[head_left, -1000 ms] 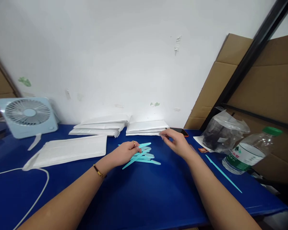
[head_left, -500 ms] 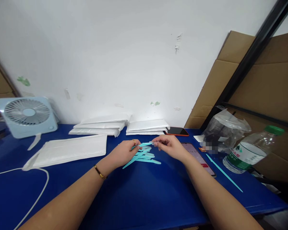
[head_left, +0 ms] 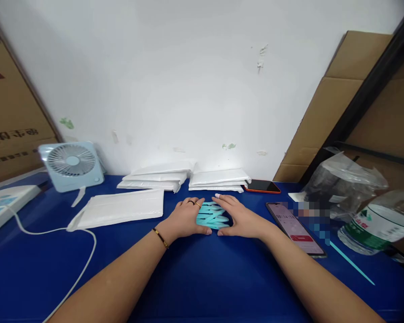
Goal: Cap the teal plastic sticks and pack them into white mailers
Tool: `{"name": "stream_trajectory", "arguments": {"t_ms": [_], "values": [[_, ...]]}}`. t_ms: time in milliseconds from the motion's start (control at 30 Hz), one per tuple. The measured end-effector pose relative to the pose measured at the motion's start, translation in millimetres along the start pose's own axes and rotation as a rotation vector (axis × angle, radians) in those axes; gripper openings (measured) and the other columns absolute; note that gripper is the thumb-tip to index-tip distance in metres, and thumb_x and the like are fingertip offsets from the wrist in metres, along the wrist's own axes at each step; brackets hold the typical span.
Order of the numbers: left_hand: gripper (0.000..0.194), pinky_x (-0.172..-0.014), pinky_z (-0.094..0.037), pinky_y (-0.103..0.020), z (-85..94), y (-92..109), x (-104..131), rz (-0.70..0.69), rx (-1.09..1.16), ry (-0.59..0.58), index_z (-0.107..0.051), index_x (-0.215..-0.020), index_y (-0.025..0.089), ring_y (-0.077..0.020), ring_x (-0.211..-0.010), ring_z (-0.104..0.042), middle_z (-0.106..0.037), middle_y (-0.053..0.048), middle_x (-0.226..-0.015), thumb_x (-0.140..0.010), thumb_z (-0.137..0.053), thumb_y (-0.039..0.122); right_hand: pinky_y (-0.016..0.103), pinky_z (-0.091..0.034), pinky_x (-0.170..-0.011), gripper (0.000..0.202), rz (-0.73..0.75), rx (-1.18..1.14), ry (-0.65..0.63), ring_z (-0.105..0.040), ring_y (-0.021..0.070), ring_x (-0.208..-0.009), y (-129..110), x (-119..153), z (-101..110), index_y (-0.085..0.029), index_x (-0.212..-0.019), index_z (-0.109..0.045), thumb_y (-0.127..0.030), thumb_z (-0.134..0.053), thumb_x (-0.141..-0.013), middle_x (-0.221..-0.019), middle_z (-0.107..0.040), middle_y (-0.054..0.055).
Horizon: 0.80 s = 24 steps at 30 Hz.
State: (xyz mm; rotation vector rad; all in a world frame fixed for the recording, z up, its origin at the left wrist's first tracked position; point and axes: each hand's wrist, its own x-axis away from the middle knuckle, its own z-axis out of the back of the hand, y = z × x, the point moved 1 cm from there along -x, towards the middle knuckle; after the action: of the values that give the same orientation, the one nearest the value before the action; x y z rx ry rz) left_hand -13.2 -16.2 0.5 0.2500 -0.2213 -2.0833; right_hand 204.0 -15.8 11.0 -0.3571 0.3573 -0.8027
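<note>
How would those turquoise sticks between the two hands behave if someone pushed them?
The turquoise sticks are likely light, being so slim. They seem fairly stiff: the lone stick by the bottle lies straight. Pushed, they would probably slide over one another, as no band shows around the bunch.

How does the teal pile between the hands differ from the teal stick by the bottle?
The teal pile holds several pieces; the teal stick is single. The teal pile lies between the left hand and the right hand; the teal stick lies apart, between the lit phone and the bottle. The teal pile's pieces run mostly sideways; the teal stick slants, near end rightward. Both are teal and lie on the blue table.
</note>
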Motion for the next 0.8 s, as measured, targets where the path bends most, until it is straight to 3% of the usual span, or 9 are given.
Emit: {"name": "stream_trajectory", "arguments": {"t_ms": [67,200,300,400,533,633,700,800], "values": [[0.075,-0.094,-0.032,-0.042,0.6,0,0,-0.005,-0.025,-0.029,-0.040,-0.129,0.018,-0.0300,-0.119,-0.037,-0.047,-0.014,-0.127,-0.069,-0.055,0.061,0.042,-0.031,-0.100,0.081,-0.010,0.016,-0.039,-0.030,0.0281,-0.125,2,-2,-4,-0.022,-0.139,-0.027,-0.043,-0.064,-0.070,-0.138,-0.034,0.012],[0.037,-0.079,-0.041,-0.034,0.2,12,-1,-0.074,-0.061,-0.066,-0.054,-0.108,0.018,-0.0250,-0.096,-0.054,-0.060,-0.010,-0.103,-0.077,-0.051,0.039,0.031,-0.041,-0.082,0.044,0.032,0.100,-0.068,-0.050,0.0213,-0.098,-1,-7,-12,-0.019,-0.116,-0.052,-0.020,-0.056,-0.072,-0.107,-0.054,0.009],[0.025,-0.068,-0.044,-0.032,-5.2,21,-2,-0.063,-0.119,-0.069,-0.057,-0.092,0.016,-0.0246,-0.083,-0.058,-0.062,-0.010,-0.092,-0.072,-0.052,0.030,0.027,-0.041,-0.067,0.030,0.016,0.240,-0.089,-0.053,0.0183,-0.080,-7,-10,-20,-0.016,-0.095,-0.056,-0.013,-0.054,-0.065,-0.091,-0.055,0.007],[0.020,-0.067,-0.043,-0.031,-7.5,25,0,-0.046,-0.129,-0.042,-0.055,-0.085,0.016,-0.0259,-0.083,-0.059,-0.061,-0.010,-0.089,-0.067,-0.055,0.027,0.027,-0.039,-0.062,0.022,-0.022,0.386,-0.149,-0.055,0.0181,-0.072,-16,-14,-14,-0.016,-0.086,-0.056,-0.017,-0.056,-0.064,-0.087,-0.056,0.006],[0.018,-0.061,-0.042,-0.026,-1.3,26,1,0.014,0.182,0.093,-0.049,-0.090,0.017,-0.0184,-0.069,-0.059,-0.060,-0.003,-0.076,-0.073,-0.050,0.023,0.027,-0.038,-0.064,0.031,-0.002,0.412,-0.090,-0.056,0.0192,-0.078,-50,-24,34,-0.019,-0.097,-0.058,-0.018,-0.058,-0.067,-0.093,-0.059,0.006],[0.013,-0.055,-0.041,-0.023,1.4,26,-2,0.003,0.566,0.259,-0.045,-0.091,0.017,-0.0125,-0.057,-0.055,-0.056,0.001,-0.067,-0.080,-0.045,0.025,0.027,-0.039,-0.069,0.058,0.061,0.315,0.053,-0.055,0.0210,-0.087,-85,-37,70,-0.024,-0.119,-0.049,-0.039,-0.067,-0.066,-0.103,-0.058,0.005],[0.014,-0.054,-0.042,-0.023,-0.6,26,-4,0.004,0.704,0.325,-0.047,-0.083,0.016,-0.0113,-0.055,-0.053,-0.054,0.002,-0.062,-0.084,-0.042,0.029,0.027,-0.040,-0.069,0.050,0.070,0.285,0.129,-0.055,0.0203,-0.085,-104,-45,75,-0.024,-0.115,-0.053,-0.049,-0.060,-0.072,-0.101,-0.058,0.006],[0.017,-0.056,-0.043,-0.024,-6.5,24,-6,0.027,0.729,0.319,-0.051,-0.076,0.015,-0.0130,-0.058,-0.055,-0.057,-0.001,-0.063,-0.082,-0.045,0.029,0.028,-0.041,-0.071,0.033,0.058,0.228,0.141,-0.056,0.0186,-0.083,-113,-53,56,-0.020,-0.100,-0.060,-0.045,-0.044,-0.086,-0.096,-0.060,0.008]]}}
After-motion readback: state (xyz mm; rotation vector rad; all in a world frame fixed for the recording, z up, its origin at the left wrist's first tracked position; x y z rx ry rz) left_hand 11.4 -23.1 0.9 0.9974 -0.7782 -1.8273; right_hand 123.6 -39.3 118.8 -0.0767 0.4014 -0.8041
